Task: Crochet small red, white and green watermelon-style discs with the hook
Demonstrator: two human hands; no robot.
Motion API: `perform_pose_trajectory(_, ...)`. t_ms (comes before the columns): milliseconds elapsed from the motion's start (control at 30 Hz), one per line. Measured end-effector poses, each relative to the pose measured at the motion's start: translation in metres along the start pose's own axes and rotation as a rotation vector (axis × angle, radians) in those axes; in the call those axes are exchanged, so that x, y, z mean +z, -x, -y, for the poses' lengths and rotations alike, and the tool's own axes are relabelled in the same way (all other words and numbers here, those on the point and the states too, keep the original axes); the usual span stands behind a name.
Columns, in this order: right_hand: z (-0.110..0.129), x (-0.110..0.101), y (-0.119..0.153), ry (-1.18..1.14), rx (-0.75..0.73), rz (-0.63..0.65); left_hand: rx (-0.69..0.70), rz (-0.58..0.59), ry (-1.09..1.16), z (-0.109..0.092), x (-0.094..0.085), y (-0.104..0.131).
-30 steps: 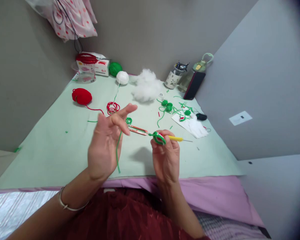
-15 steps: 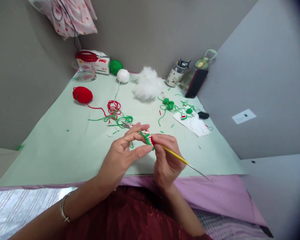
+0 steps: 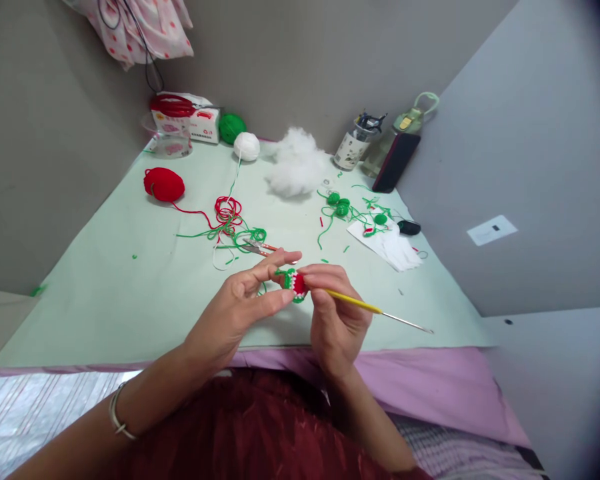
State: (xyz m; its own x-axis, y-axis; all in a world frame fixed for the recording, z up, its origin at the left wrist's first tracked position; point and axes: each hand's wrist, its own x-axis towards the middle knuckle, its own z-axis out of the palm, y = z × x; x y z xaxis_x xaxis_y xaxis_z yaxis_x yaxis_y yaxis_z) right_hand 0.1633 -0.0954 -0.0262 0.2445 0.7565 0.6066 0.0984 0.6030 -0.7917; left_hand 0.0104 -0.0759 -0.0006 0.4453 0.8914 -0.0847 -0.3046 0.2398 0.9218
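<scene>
Between my two hands is a small crocheted piece [image 3: 295, 285] with a red middle, a white band and a green edge. My left hand [image 3: 243, 300] pinches its left side with thumb and fingers. On the other side, my right hand [image 3: 337, 310] grips the piece at its red part. That same hand also holds a crochet hook [image 3: 355, 302] with a yellow handle, its metal tip pointing right. Scissors [image 3: 263, 249] lie partly hidden behind my left fingers, near tangled green yarn [image 3: 253, 237].
Farther back are a red yarn ball [image 3: 165, 185], a white ball [image 3: 247, 147], a green ball [image 3: 232, 128] and white stuffing [image 3: 296, 163]. To the right lie small green pieces [image 3: 343, 207], a white tissue [image 3: 393, 248], a phone [image 3: 397, 163] and a pen cup [image 3: 351, 151].
The crocheted piece has turned to show more of its red face and moved slightly left. The hook has swung up to a flatter angle. My left hand has shifted a little left.
</scene>
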Motion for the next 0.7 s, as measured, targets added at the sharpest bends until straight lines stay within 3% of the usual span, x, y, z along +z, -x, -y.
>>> perform_pose_trajectory(333,0.006,-0.008,-0.004,-0.159,0.162,-0.022,-0.043,-0.027,0.082,-0.004,-0.01,0.002)
perform_pose_trajectory(600,0.019,-0.008,-0.015,-0.297,0.4,-0.062,-0.03,-0.035,0.059,-0.008,-0.013,0.004)
perform_pose_trajectory(700,0.021,-0.009,-0.016,-0.256,0.456,-0.051,0.08,-0.025,-0.066,-0.008,-0.011,0.004)
